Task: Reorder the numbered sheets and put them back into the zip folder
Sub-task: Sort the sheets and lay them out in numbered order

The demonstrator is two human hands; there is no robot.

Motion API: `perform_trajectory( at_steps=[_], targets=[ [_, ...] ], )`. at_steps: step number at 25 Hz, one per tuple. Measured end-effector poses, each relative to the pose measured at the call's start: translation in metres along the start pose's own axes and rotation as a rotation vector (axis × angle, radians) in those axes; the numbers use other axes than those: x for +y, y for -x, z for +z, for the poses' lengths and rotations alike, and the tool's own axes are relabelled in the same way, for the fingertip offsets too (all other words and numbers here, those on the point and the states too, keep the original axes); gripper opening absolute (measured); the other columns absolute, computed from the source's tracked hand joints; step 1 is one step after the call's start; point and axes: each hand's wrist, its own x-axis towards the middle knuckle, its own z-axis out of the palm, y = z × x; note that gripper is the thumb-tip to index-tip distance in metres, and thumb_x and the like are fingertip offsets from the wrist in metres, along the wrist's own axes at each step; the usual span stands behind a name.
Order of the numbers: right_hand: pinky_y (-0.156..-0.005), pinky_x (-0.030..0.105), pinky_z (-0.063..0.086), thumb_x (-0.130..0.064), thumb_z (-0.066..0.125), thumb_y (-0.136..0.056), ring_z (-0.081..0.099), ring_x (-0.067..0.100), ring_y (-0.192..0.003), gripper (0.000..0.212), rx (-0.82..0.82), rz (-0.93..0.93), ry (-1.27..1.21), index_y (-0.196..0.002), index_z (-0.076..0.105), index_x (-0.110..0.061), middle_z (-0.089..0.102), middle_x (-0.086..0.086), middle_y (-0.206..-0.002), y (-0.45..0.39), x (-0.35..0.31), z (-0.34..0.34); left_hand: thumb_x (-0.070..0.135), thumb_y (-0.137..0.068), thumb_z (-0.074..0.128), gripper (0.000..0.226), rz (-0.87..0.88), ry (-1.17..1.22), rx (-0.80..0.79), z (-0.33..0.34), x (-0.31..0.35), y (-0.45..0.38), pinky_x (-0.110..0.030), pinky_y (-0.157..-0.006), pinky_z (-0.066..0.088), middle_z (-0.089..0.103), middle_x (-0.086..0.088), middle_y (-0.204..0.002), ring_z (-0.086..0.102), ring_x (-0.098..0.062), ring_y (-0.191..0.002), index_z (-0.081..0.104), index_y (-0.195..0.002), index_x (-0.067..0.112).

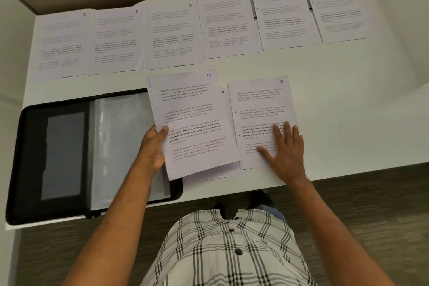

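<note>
A black zip folder (58, 158) lies open at the left of a white counter (348, 100), its clear plastic sleeves (120, 146) exposed on the right-hand half. Along the counter's far edge, six printed sheets run in a row from left to right: sheet 1 (61, 46), sheet 2 (116, 42), sheet 3 (173, 37), sheet 4 (228, 26), sheet 5 (284, 18) and a sixth sheet (336, 11) whose number is too blurred to read. Nearer the person, the left hand (153, 146) grips the left edge of sheet 9 (192, 123), thumb on top, holding it tilted over the folder's right edge. Sheet 7 (224, 100) lies mostly hidden beneath it, only its numbered corner and lower edge showing. Just to the right, sheet 8 (257, 109) lies flat on the counter, pressed down by the right hand (285, 148), its fingers straight and spread on the lower half of the page. A checked shirt (227, 251) fills the bottom of the view.
</note>
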Motion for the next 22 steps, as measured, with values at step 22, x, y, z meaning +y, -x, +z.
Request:
perform_trajectory(
  at_steps=[22],
  targets=[
    [-0.089, 0.025, 0.054, -0.047, 0.064, -0.101, 0.058, 0.006, -0.117, 0.060, 0.057, 0.091, -0.726, -0.152, 0.041, -0.026, 0.048, -0.009, -0.141, 0.001, -0.091, -0.036, 0.007, -0.102, 0.056, 0.032, -0.082, 0.013, -0.104, 0.021, -0.018, 0.011, -0.045, -0.087, 0.061, 0.072, -0.011, -0.125, 0.071, -0.028, -0.111, 0.062, -0.133, 0.014]
  ],
)
